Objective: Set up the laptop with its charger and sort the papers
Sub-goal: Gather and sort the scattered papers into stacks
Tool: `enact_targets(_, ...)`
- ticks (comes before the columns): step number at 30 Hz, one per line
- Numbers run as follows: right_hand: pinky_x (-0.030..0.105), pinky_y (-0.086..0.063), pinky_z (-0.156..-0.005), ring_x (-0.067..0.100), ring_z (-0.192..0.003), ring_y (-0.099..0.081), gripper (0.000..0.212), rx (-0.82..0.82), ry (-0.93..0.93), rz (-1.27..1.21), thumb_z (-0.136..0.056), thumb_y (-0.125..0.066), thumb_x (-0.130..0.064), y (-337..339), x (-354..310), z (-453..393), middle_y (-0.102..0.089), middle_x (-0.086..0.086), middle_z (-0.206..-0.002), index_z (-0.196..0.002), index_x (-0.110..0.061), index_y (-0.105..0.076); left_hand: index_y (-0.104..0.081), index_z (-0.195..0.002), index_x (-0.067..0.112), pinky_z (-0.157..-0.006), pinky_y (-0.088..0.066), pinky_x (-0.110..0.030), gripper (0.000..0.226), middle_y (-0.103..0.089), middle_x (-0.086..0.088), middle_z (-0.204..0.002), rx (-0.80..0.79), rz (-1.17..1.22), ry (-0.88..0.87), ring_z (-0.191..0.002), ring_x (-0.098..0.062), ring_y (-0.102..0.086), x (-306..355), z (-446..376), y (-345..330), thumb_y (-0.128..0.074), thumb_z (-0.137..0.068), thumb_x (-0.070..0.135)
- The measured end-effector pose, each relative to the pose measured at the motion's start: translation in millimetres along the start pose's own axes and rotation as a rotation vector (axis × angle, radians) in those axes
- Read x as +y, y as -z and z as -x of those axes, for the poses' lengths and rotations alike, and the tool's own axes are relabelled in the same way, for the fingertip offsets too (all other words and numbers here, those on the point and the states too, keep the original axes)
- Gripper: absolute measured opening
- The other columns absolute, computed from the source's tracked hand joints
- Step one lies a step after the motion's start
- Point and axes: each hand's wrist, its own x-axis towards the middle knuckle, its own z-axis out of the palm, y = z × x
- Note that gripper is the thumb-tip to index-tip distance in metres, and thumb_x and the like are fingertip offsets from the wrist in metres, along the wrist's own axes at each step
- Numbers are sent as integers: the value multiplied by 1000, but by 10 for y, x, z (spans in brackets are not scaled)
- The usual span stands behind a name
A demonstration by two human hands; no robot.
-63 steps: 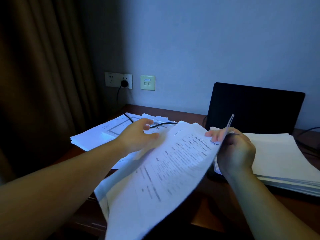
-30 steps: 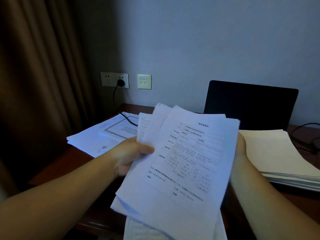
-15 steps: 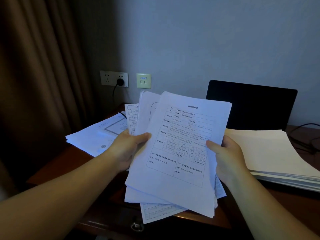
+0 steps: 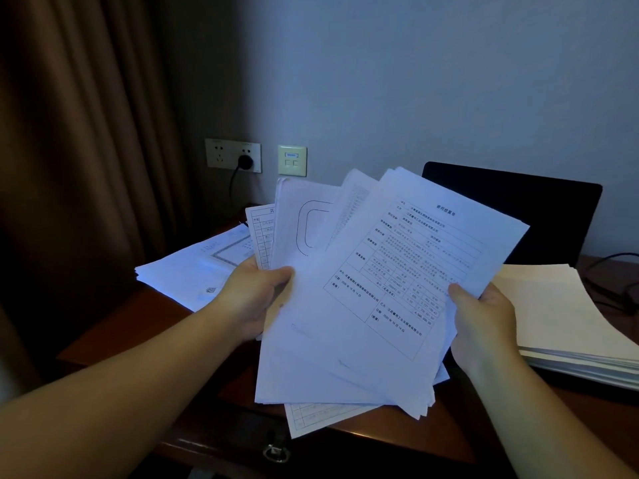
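A fanned bundle of printed papers (image 4: pixel 363 305) is held up over the desk. My left hand (image 4: pixel 256 295) grips its left edge, thumb on top. My right hand (image 4: pixel 484 323) grips the right edge, thumb on the front form sheet. Behind the bundle stands the open laptop (image 4: pixel 539 216) with a dark screen, and its lower part is hidden. A black charger plug (image 4: pixel 245 162) sits in the wall socket, with its cable (image 4: pixel 232 188) running down toward the desk.
A thick stack of blank sheets (image 4: pixel 567 316) lies at the right in front of the laptop. More printed sheets (image 4: pixel 193 271) are spread on the desk's left. Dark cables (image 4: pixel 612 288) trail at the far right. A brown curtain (image 4: pixel 79 150) hangs on the left.
The bundle was lifted off the desk into both hands and raised upright. In the last half second its sheets fanned wider and the front sheet tilted to the right.
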Motion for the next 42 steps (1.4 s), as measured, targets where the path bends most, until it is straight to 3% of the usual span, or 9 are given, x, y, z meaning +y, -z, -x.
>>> enact_targets(4,32,-56,-70,19,-94,-71,27,8,-26,-17,-99,-62,-4,39,-5,1,-78,-14,-86,-93,-27,-74,-65,-128,17,-61,-62,-42,35,-79,-10,-105,32,26,7,-88,-31,-78,-16,-31,36,-60,-99,-1)
enact_targets(8,42,-57,-84,26,-101,-72,27,-101,-70,-19,-95,-64,3,3,-29,68,-78,-2,-104,-105,-21,-74,-65,-127,18,-60,-62,-42,36,-79,-10,-103,38,53,17,-87,-31,-78,-40,-42,43,-63,-96,-3)
enact_targets(11,42,-58,-85,25,-98,-75,28,-231,-86,23,-95,-64,3,-32,-71,127,-79,0,-106,-111,-17,-74,-65,-124,15,-62,-63,-46,38,-79,-12,-101,17,61,10,-86,-34,-78,-43,-28,17,-68,-92,-4)
enact_targets(15,39,-57,-80,23,-95,-76,27,-279,-108,32,-95,-63,3,-64,-105,146,-79,2,-106,-112,-15,-74,-65,-125,10,-64,-62,-48,46,-78,-18,-105,-75,86,-11,-90,-38,-77,-30,22,-50,-77,-83,-6)
enact_targets(26,41,-57,-83,25,-97,-74,24,-174,-93,-73,-95,-63,2,-67,-32,115,-79,2,-103,-108,-14,-73,-59,-135,10,-72,-62,-46,37,-74,-19,-119,-138,249,64,-103,-37,-75,-36,-39,-4,-60,-98,5)
enact_targets(29,39,-57,-79,23,-93,-76,23,-187,-94,-72,-96,-61,2,-78,-21,120,-79,2,-103,-107,-15,-73,-62,-130,9,-67,-62,-44,34,-77,-17,-110,-87,188,38,-95,-35,-77,-48,-59,11,-63,-96,4)
enact_targets(33,47,-57,-89,28,-99,-75,27,-231,-86,-28,-95,-61,4,-85,-20,128,-78,6,-108,-112,-12,-74,-68,-121,13,-63,-62,-47,33,-78,-17,-104,-52,140,14,-88,-36,-78,-80,-58,13,-73,-90,3)
enact_targets(38,44,-58,-83,26,-94,-77,23,-222,-77,-11,-95,-63,1,-79,19,118,-79,5,-104,-108,-13,-74,-70,-119,13,-63,-62,-45,33,-78,-16,-105,-63,176,11,-88,-34,-78,-86,-27,-8,-77,-88,6)
enact_targets(42,34,-58,-72,19,-88,-77,19,-149,-33,-19,-93,-68,-3,-81,66,97,-80,-1,-99,-98,-19,-77,-67,-121,13,-60,-62,-42,27,-79,-13,-104,-45,218,36,-86,-30,-78,-60,-5,-22,-71,-95,13)
